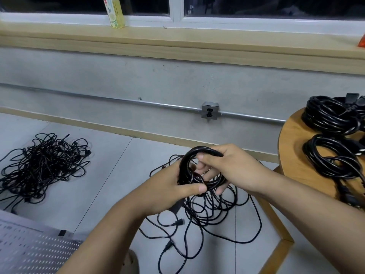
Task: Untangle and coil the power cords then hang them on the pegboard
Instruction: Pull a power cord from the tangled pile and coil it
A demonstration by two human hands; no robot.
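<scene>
Both hands grasp one black cord coil (194,165): left hand (173,189) clenched at seven o'clock, right hand (227,167) at three. Two coiled cords (331,119) rest on the table (292,143).

A grey wall (138,76) with a socket (210,112) runs under dark windows (79,4), above a pale tiled floor (110,155).

A black coil (189,167) sits up in the air, looped tight, its loose tail dropping into a slack heap (207,212) on the floor below. Off left, a big tangle (41,165) sprawls across the tiles. Two finished coils (331,139) lie on the round wooden worktop at right. The white pegboard (33,248) lies low left, blurred.
</scene>
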